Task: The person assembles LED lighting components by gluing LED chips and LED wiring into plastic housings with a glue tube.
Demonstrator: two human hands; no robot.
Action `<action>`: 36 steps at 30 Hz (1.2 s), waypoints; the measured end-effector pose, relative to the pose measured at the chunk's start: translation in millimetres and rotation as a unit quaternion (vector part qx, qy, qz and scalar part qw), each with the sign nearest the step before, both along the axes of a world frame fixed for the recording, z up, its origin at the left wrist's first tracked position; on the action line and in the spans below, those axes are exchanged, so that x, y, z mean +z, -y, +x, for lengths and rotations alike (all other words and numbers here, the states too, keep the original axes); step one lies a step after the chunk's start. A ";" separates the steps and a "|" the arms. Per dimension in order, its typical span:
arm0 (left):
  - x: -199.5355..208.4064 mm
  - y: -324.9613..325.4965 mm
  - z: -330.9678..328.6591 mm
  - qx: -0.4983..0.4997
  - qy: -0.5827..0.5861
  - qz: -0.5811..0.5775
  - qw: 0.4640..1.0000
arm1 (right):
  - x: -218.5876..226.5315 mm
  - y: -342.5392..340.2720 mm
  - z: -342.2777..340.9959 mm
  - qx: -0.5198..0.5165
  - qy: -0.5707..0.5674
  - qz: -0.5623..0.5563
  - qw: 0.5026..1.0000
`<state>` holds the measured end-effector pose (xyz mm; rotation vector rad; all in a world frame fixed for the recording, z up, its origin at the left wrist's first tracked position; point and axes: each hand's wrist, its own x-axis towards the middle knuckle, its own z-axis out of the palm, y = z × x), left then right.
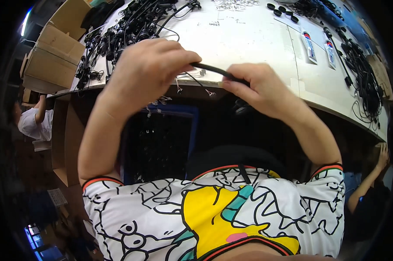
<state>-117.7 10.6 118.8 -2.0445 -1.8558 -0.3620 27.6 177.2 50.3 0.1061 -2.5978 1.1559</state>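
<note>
Both my hands are raised over the near edge of the white table (248, 39), pinching a short stretch of black cable (211, 68) between them. My left hand (151, 65) is closed on the cable's left part, thumb and forefinger pressed together. The cable's other part lies in the grip of my right hand (259, 85), its fingers bent round it. Thin wires with pinkish tips (210, 92) dangle below the cable between the hands. Beneath my right hand hangs a dark rounded part (241, 107), too dim to make out fully.
Tangled black cables (131, 32) heap at the back left, beside a cardboard box (53, 54). At the right lie two glue-like tubes (309, 47) and a bundle of black cords (361, 74). Small black rings (278, 13) sit far back. Other people work at both sides.
</note>
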 end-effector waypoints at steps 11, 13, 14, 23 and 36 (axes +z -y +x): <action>-125.2 -1.0 64.1 -0.106 0.843 0.327 0.414 | -82.3 28.1 75.0 -0.052 0.107 -0.253 0.960; -122.8 -9.9 68.3 -0.071 0.844 0.369 0.382 | -89.6 30.8 77.3 -0.039 0.105 -0.199 0.974; -134.5 -8.9 65.7 -0.146 0.852 0.335 0.374 | -92.6 33.4 81.9 -0.035 0.109 -0.198 0.973; -123.4 -8.8 88.1 -0.181 0.831 0.290 0.438 | -120.9 40.1 89.6 -0.097 -0.028 -0.090 0.991; -85.0 13.5 46.9 -0.205 0.741 0.371 0.520 | -192.9 17.3 75.3 -0.096 0.246 -0.103 0.959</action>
